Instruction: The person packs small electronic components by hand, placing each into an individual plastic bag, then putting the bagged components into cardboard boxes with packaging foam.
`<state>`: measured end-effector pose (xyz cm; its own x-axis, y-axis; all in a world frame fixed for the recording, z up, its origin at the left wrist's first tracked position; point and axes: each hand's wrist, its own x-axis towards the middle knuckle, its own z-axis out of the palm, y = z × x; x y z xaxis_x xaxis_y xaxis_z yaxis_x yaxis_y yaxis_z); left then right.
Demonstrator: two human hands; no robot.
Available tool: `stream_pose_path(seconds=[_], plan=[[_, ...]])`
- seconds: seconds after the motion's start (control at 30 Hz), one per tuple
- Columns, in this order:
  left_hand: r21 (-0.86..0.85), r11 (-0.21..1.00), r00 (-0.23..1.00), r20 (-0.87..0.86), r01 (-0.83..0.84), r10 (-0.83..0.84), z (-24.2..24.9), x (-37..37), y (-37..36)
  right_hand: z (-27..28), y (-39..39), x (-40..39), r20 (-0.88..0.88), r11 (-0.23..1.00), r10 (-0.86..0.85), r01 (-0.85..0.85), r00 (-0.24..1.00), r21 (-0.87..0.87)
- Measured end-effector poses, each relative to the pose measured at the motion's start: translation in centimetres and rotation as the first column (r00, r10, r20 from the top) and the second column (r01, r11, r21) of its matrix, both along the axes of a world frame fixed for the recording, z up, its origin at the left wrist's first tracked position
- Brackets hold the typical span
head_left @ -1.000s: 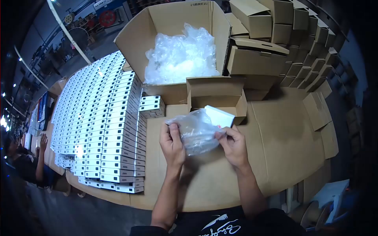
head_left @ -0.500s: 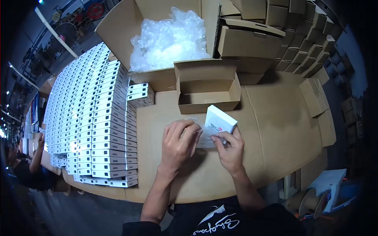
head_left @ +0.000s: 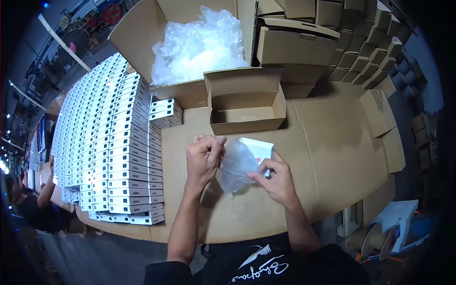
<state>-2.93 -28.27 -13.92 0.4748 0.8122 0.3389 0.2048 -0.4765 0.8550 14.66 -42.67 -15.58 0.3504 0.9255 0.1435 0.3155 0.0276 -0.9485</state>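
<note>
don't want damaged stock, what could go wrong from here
The thin plastic bag, held between the left hand and the right hand, might tear if tugged. The white box could slip, since only the right hand seems to grip it. The stacked white boxes stand on the person's left, so a wide swing might knock some.

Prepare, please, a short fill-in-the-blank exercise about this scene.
1. The left hand holds thin film; the white box is in the ____ hand.
2. The mark visible on this box is ____ in colour.
3. The long rows of stacked white boxes are at the person's ____ side.

Missing words: right; red; left.
</note>
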Motion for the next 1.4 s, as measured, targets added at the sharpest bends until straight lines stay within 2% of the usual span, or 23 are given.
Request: stream_pose_path(seconds=[0.03, 0.07, 0.17, 0.23, 0.3, 0.33, 0.37, 0.43, 0.53, 0.63, 0.73, 0.83, 0.93, 1.03, 1.07, 1.17, 1.23, 1.27, 1.3, 1.37, 1.4], plan=[[-0.054, 0.999, 0.999, 0.037, -0.002, 0.004, -0.6, 0.0, 0.0, -0.6, 0.0, 0.0, 0.008, 1.0, -0.005, 0.005, 1.0, 0.011], [-0.221, 0.975, 1.0, 0.025, 0.012, -0.006, -0.9, -0.5, 0.0, -1.0, 0.0, 0.1, 0.017, 1.0, -0.01, 0.009, 1.0, 0.024], [-0.159, 0.987, 0.913, 0.407, 0.03, 0.038, -2.0, 0.2, -0.2, -1.1, -0.2, 0.2, -0.081, 0.998, -0.062, 0.065, 0.995, 0.025], [-0.042, 0.991, 0.905, 0.404, -0.125, 0.131, -2.5, 0.4, 0.1, -2.1, -0.1, 0.2, -0.214, 0.988, -0.086, 0.111, 0.973, 0.108], [-0.368, 0.92, 0.775, 0.617, 0.132, 0.135, -3.1, 0.4, -1.9, -2.5, -0.3, 0.4, -0.291, 0.974, -0.107, 0.158, 0.951, 0.161], [-0.395, 0.904, 0.856, 0.513, 0.164, 0.069, -4.1, -0.1, -2.2, -2.7, -0.2, 0.5, -0.267, 0.971, -0.118, 0.167, 0.956, 0.17], [-0.497, 0.809, 0.833, 0.552, 0.313, 0.017, -4.8, -0.5, -3.1, -2.9, 0.0, 0.7, -0.264, 0.966, -0.122, 0.175, 0.957, 0.189], [-0.572, 0.705, 0.839, 0.541, 0.419, -0.059, -4.5, -0.2, -4.5, -3.4, 0.0, 0.7, -0.261, 0.959, -0.128, 0.186, 0.957, 0.212], [-0.584, 0.729, 0.893, 0.444, 0.356, -0.079, -3.7, 0.6, -5.4, -4.0, -0.1, 0.7, -0.249, 0.961, -0.124, 0.179, 0.961, 0.213], [-0.595, 0.728, 0.902, 0.426, 0.341, -0.074, -4.4, 0.4, -5.1, -3.8, 0.2, 0.6, -0.247, 0.956, -0.094, 0.156, 0.964, 0.247], [-0.563, 0.769, 0.906, 0.421, 0.302, -0.048, -4.7, -0.1, -5.4, -3.3, 0.3, 0.8, -0.357, 0.965, -0.041, 0.13, 0.933, 0.229], [-0.422, 0.877, 0.955, 0.271, 0.228, -0.118, -4.7, -0.8, -5.1, -2.8, -0.1, 1.2, -0.404, 0.983, 0.039, 0.038, 0.914, 0.18], [-0.28, 0.94, 0.962, 0.24, 0.197, -0.13, -4.3, -0.8, -5.2, -4.1, -0.5, 1.5, -0.329, 0.995, 0.046, -0.013, 0.943, 0.1], [-0.437, 0.867, 0.966, 0.201, 0.239, -0.164, -3.0, -0.9, -4.9, -4.4, -0.3, 1.4, -0.275, 0.982, 0.136, -0.093, 0.952, 0.166], [-0.46, 0.848, 0.949, 0.284, 0.261, -0.138, -4.0, -0.9, -4.8, -4.1, -0.3, 1.2, -0.263, 0.974, 0.145, -0.092, 0.954, 0.205], [-0.297, 0.933, 0.962, 0.241, 0.202, -0.131, -5.1, -0.8, -4.7, -2.7, -0.3, 1.5, -0.249, 0.951, 0.147, -0.068, 0.957, 0.302], [-0.29, 0.941, 0.976, 0.181, 0.174, -0.125, -5.5, -1.1, -4.7, -2.6, -0.9, 3.8, -0.271, 0.943, 0.114, -0.018, 0.956, 0.334], [-0.287, 0.944, 0.981, 0.151, 0.163, -0.123, -5.6, -1.1, -4.8, -2.3, -1.1, 4.3, -0.393, 0.961, 0.007, 0.102, 0.919, 0.257], [-0.34, 0.925, 0.979, 0.162, 0.17, -0.12, -5.4, -1.2, -4.9, -1.8, -0.8, 5.2, -0.408, 0.962, -0.078, 0.176, 0.91, 0.209], [-0.443, 0.877, 0.977, 0.182, 0.186, -0.115, -4.7, -1.1, -5.1, -0.1, 0.8, 6.0, -0.339, 0.882, -0.007, 0.165, 0.941, 0.441], [-0.424, 0.886, 0.976, 0.185, 0.186, -0.117, -4.9, -1.1, -5.1, 0.7, 1.3, 6.1, -0.3, 0.881, -0.001, 0.143, 0.954, 0.451]])
